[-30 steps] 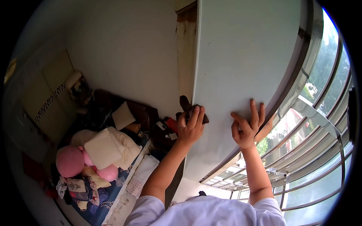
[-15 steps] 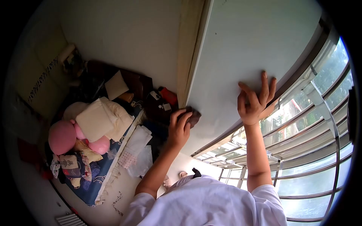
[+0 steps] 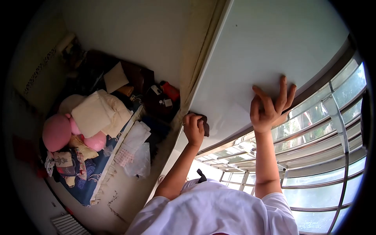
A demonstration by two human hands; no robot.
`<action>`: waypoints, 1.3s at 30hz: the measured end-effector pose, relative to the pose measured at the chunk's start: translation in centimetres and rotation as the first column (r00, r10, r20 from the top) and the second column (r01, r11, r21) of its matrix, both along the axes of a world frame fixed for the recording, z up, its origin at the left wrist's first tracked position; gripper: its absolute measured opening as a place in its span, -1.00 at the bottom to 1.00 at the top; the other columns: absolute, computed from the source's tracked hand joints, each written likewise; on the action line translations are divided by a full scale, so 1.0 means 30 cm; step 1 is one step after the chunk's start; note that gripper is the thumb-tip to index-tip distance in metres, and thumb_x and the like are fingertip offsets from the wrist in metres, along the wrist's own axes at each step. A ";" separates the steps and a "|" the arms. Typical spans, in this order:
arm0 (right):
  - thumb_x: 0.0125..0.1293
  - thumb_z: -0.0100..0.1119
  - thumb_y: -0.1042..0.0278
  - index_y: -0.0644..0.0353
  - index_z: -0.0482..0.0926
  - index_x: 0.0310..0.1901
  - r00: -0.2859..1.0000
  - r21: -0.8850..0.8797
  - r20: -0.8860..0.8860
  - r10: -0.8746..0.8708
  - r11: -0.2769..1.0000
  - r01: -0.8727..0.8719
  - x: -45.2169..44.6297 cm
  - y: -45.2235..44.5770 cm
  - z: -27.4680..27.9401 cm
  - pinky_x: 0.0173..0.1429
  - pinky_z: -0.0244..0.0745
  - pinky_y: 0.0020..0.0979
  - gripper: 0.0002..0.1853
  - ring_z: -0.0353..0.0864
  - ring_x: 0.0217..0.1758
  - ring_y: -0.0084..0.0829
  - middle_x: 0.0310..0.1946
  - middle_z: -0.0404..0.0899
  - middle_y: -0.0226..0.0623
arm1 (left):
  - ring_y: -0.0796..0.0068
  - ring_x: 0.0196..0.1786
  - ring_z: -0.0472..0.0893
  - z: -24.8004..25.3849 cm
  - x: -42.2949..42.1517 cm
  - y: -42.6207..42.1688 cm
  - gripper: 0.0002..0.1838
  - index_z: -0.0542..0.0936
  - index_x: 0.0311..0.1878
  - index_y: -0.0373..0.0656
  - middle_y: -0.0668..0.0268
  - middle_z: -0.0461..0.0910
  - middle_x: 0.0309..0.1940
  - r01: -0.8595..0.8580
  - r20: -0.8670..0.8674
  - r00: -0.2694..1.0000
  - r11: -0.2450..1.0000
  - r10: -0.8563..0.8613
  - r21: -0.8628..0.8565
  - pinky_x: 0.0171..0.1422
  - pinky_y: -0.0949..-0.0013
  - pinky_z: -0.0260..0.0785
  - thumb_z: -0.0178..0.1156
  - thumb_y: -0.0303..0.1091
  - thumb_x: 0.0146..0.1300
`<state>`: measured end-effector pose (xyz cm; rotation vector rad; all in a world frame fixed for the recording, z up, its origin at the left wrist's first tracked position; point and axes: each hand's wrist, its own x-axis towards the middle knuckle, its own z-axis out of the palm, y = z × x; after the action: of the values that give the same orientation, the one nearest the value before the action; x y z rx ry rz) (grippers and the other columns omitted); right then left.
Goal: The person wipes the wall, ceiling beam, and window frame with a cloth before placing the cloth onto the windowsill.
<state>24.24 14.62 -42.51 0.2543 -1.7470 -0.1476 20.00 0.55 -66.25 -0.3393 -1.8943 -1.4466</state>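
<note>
My left hand (image 3: 194,130) is closed around a dark brown cloth (image 3: 206,126) at the left edge of a smooth pale sill-like panel (image 3: 239,58). Part of the cloth sticks out past the thumb and lies against the panel; the rest is hidden in the fingers. A ring shows on this hand. Farther right, my right hand (image 3: 270,109) rests on the same panel near the window side, fingers spread and bent, holding nothing.
Metal window bars (image 3: 313,152) run along the right. A beige curtain (image 3: 199,47) hangs by the panel's left edge. Down to the left, a bed (image 3: 98,172) carries a folded cream quilt (image 3: 94,115), pink cushions (image 3: 58,132) and clothes. Plastic bags (image 3: 139,160) lie beside it.
My left hand has shifted slightly along the panel's edge with the cloth, its fingers curling tighter. My right hand stays spread on the panel. The whole view has tilted a little.
</note>
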 end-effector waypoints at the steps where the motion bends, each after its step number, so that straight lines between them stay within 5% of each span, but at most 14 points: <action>1: -0.03 0.10 0.47 -0.09 0.75 -0.30 1.000 0.007 -0.013 -0.012 1.000 0.012 0.001 -0.012 0.009 0.61 -0.10 0.06 -0.70 0.14 0.52 0.03 0.36 0.35 0.02 | 0.09 -0.08 0.52 0.045 -0.009 0.000 -0.80 0.56 -0.17 -0.16 0.14 0.45 -0.16 -0.012 -0.001 1.000 0.998 0.012 0.056 -0.02 0.12 0.39 0.22 -0.53 0.10; 5: -0.04 0.10 0.46 -0.11 0.75 -0.31 0.999 0.005 -0.037 0.001 1.000 -0.001 -0.003 -0.011 0.008 0.60 -0.09 0.06 -0.69 0.12 0.53 0.08 0.36 0.36 0.00 | 0.12 -0.10 0.51 0.306 -0.099 -0.011 -0.83 0.56 -0.20 -0.17 0.17 0.43 -0.14 -0.100 -0.135 0.984 0.987 0.117 0.123 -0.03 0.16 0.37 0.23 -0.55 0.12; 8: -0.04 0.11 0.46 -0.13 0.75 -0.32 0.999 0.012 -0.045 0.029 1.000 -0.029 -0.005 -0.012 0.007 0.60 -0.07 0.04 -0.71 0.12 0.53 0.07 0.36 0.37 -0.03 | 0.09 -0.08 0.50 0.227 -0.098 0.002 -0.82 0.56 -0.18 -0.15 0.15 0.43 -0.12 -0.132 -0.198 0.969 0.986 0.149 0.100 0.00 0.14 0.36 0.19 -0.55 0.13; 12: -0.03 0.12 0.44 -0.15 0.75 -0.34 0.999 0.022 -0.047 0.009 1.000 -0.008 -0.004 -0.019 0.014 0.60 -0.04 0.02 -0.72 0.13 0.53 0.06 0.37 0.37 -0.05 | -0.01 -0.05 0.48 -0.140 -0.008 0.005 -0.84 0.48 -0.20 -0.23 0.06 0.46 -0.12 -0.131 0.253 0.961 0.989 0.110 0.070 0.06 0.08 0.32 0.19 -0.56 0.14; 15: -0.03 0.14 0.48 -0.08 0.76 -0.32 0.998 0.000 0.028 0.048 0.999 -0.048 0.003 -0.012 0.007 0.62 -0.22 0.00 -0.72 -0.06 0.58 0.10 0.40 0.30 0.01 | -0.05 -0.03 0.50 -0.352 0.031 0.041 -0.81 0.48 -0.14 -0.21 0.05 0.46 -0.14 -0.204 0.537 0.835 0.974 0.121 0.098 0.06 0.07 0.36 0.23 -0.51 0.19; 18: -0.02 0.15 0.47 -0.08 0.76 -0.33 0.999 -0.008 0.019 0.043 0.999 -0.043 0.004 -0.016 0.011 0.61 -0.21 0.01 -0.74 -0.02 0.57 0.09 0.40 0.31 0.02 | -0.05 -0.06 0.50 -0.337 0.020 0.080 -0.82 0.48 -0.14 -0.23 0.07 0.46 -0.17 -0.253 0.533 0.836 0.954 0.131 0.162 0.06 0.09 0.34 0.24 -0.51 0.22; 20: 0.04 0.16 0.38 -0.23 0.76 -0.32 0.999 0.019 -0.018 -0.037 0.999 0.038 0.007 -0.011 0.009 0.62 -0.05 0.00 -0.75 0.09 0.55 0.00 0.39 0.36 -0.13 | -0.01 -0.09 0.49 -0.112 -0.001 0.058 -0.83 0.49 -0.16 -0.22 0.09 0.46 -0.18 -0.170 0.262 0.961 0.941 0.093 0.292 0.03 0.11 0.35 0.25 -0.53 0.21; 23: 0.06 0.16 0.38 -0.23 0.76 -0.32 1.000 0.030 0.001 0.009 1.000 -0.009 0.006 -0.003 0.012 0.64 -0.12 0.00 -0.75 0.09 0.55 -0.05 0.39 0.36 -0.13 | 0.17 -0.13 0.51 0.216 -0.036 0.023 -0.83 0.50 -0.18 -0.23 0.16 0.44 -0.16 -0.067 -0.043 0.996 0.978 0.077 0.196 -0.04 0.24 0.39 0.26 -0.59 0.19; 26: 0.04 0.16 0.41 -0.18 0.76 -0.35 0.998 0.022 0.009 0.069 0.997 -0.070 0.002 0.009 0.005 0.64 -0.20 0.01 -0.77 0.11 0.56 -0.13 0.38 0.36 -0.10 | 0.13 -0.16 0.54 0.174 -0.061 0.047 -0.83 0.50 -0.16 -0.21 0.16 0.43 -0.12 -0.177 -0.191 0.963 0.980 0.192 0.094 -0.08 0.18 0.41 0.22 -0.56 0.19; 28: 0.03 0.16 0.42 -0.15 0.76 -0.36 0.992 0.029 0.004 0.127 0.991 -0.127 -0.005 0.012 0.003 0.64 -0.24 0.02 -0.78 0.13 0.55 -0.16 0.37 0.36 -0.08 | 0.09 -0.10 0.52 0.024 -0.014 0.072 -0.83 0.50 -0.14 -0.22 0.13 0.43 -0.09 -0.185 -0.022 0.982 0.976 0.189 0.110 -0.02 0.13 0.39 0.18 -0.55 0.21; 29: 0.00 0.16 0.45 -0.09 0.77 -0.35 0.986 0.022 0.067 0.150 0.988 -0.152 -0.001 0.018 0.003 0.62 -0.31 -0.02 -0.76 -0.07 0.60 -0.03 0.40 0.30 0.01 | 0.05 -0.04 0.48 -0.059 0.028 0.087 -0.84 0.47 -0.11 -0.24 0.09 0.43 -0.09 -0.172 0.136 0.979 0.976 0.153 0.137 0.06 0.10 0.34 0.15 -0.55 0.24; 32: 0.02 0.16 0.44 -0.11 0.76 -0.35 0.993 0.031 0.053 0.107 0.994 -0.109 -0.002 0.015 0.001 0.62 -0.29 -0.01 -0.77 -0.05 0.59 -0.04 0.39 0.32 0.01 | -0.03 -0.06 0.48 -0.278 0.169 0.166 -0.81 0.41 -0.10 -0.22 0.05 0.40 -0.12 -0.141 0.568 0.823 0.974 0.017 0.175 0.02 0.06 0.36 0.18 -0.51 0.27; 37: 0.12 0.22 0.37 -0.19 0.78 -0.30 0.993 0.073 -0.002 0.119 0.990 -0.118 -0.005 0.023 0.007 0.63 -0.22 0.02 -0.80 0.13 0.55 -0.22 0.37 0.37 -0.12 | 0.03 -0.09 0.47 -0.008 0.304 0.281 -0.88 0.48 -0.23 -0.18 0.11 0.44 -0.19 0.153 0.182 0.955 0.914 -0.235 0.374 -0.03 0.09 0.35 0.21 -0.53 0.20; 39: 0.16 0.26 0.34 -0.22 0.78 -0.28 0.991 0.103 -0.020 0.135 0.986 -0.132 -0.012 0.037 0.004 0.62 -0.20 0.01 -0.83 0.13 0.54 -0.22 0.37 0.37 -0.14 | 0.06 -0.09 0.49 0.019 0.310 0.283 -0.83 0.51 -0.25 -0.15 0.17 0.45 -0.18 0.203 0.134 0.965 0.965 -0.226 0.166 -0.08 0.08 0.40 0.27 -0.56 0.11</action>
<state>23.88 15.74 -42.38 0.4404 -1.6917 -0.1420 29.30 9.03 -65.67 -0.3810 -1.8984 -1.7960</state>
